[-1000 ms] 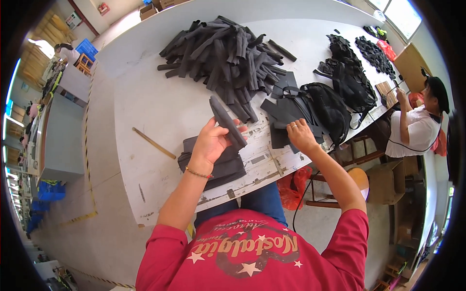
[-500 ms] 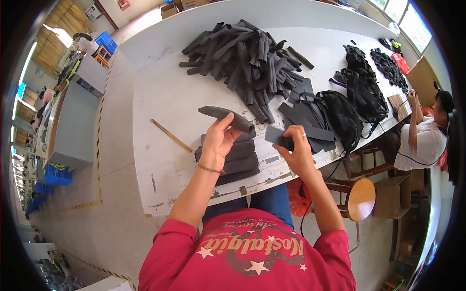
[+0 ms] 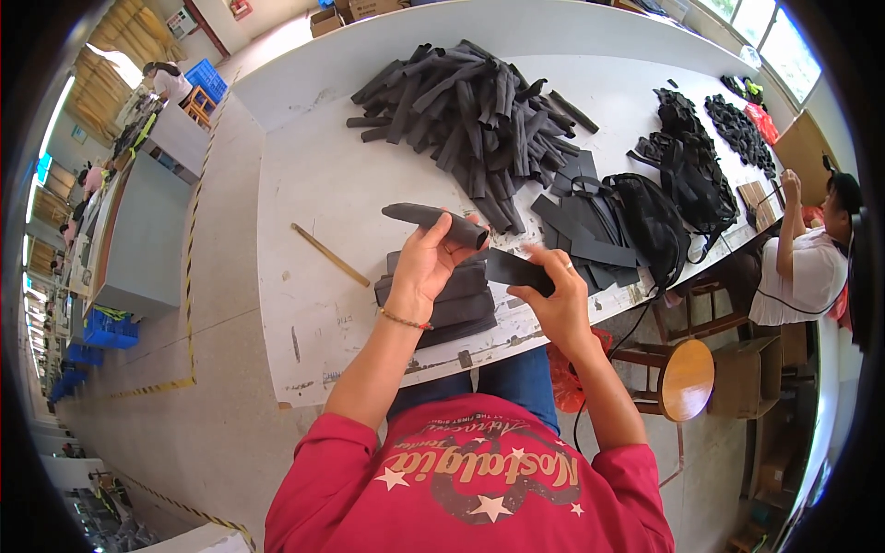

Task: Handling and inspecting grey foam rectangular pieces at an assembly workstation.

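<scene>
My left hand (image 3: 431,258) is closed around a dark grey fabric sleeve (image 3: 433,224), whose open end faces right. Pinched between the fingers and thumb of my right hand (image 3: 559,290) is a flat black strip (image 3: 516,271), its free end close to the sleeve's mouth but seemingly just below it. Under my left hand, near the table's front edge, lies a small stack of flattened dark sleeves (image 3: 452,304). Beyond my hands rises a big heap of similar rolled sleeves (image 3: 470,111). Loose black strips (image 3: 590,240) lie to the right of my right hand.
A wooden ruler-like stick (image 3: 330,254) lies on the white table (image 3: 304,184) at left. Black backpacks (image 3: 645,217) and piles of black pieces (image 3: 737,134) cover the right side. A person (image 3: 807,249) sits at the right, beyond a wooden stool (image 3: 686,378).
My right hand has swung the black strip leftward and turned it, bringing its end nearer the sleeve's opening. My left hand keeps hold of the sleeve and has barely shifted.
</scene>
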Demonstrator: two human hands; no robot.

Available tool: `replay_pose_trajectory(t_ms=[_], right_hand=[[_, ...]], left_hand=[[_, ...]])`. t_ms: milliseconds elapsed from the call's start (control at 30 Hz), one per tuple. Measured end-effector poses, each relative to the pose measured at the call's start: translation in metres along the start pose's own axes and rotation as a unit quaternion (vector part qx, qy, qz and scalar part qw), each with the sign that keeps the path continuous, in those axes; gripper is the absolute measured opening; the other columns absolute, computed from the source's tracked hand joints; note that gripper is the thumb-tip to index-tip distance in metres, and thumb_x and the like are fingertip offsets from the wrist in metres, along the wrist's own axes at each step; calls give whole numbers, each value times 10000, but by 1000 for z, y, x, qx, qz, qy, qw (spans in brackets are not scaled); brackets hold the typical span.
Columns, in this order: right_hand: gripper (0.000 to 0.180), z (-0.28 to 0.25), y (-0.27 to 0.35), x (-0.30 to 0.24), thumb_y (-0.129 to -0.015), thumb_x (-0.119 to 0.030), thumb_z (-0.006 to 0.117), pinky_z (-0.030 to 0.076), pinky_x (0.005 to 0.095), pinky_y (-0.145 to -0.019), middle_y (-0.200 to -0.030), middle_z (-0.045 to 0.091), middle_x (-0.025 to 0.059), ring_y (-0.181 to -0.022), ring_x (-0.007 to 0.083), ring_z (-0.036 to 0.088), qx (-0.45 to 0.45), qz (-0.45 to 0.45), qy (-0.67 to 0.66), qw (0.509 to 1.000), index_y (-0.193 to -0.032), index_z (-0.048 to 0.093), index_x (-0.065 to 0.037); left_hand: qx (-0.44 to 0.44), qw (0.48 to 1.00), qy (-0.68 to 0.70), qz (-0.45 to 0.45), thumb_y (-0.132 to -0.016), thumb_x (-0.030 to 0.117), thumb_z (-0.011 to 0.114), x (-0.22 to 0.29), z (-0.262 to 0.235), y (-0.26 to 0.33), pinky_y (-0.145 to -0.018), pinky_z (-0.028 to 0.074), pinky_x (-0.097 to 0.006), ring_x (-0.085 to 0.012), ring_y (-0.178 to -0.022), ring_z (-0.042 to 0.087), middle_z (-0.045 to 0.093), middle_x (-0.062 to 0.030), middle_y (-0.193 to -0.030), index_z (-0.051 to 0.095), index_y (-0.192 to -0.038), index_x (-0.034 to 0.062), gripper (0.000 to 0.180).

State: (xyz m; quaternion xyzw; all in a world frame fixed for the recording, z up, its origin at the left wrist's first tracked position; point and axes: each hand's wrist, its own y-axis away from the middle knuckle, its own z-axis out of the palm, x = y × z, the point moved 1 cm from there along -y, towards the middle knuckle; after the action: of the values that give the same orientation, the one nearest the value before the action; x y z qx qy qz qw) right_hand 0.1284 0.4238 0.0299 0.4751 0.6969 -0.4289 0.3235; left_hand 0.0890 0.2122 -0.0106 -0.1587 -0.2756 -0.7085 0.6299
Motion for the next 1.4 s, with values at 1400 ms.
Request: replay_pose_trajectory(t_ms=[1400], right_hand=[[322,56,-4,2,-763,-46,740,509,425,-764,-1069,567,161,-950,360,593,18,-246,108,963,-1035,567,-44]], left_hand=[[-51,985,-28,165,-999,332,508,-27,43,31,-955,461,-359,-256,-1120,602,686,-138,-1014,589,-1050,13,333]])
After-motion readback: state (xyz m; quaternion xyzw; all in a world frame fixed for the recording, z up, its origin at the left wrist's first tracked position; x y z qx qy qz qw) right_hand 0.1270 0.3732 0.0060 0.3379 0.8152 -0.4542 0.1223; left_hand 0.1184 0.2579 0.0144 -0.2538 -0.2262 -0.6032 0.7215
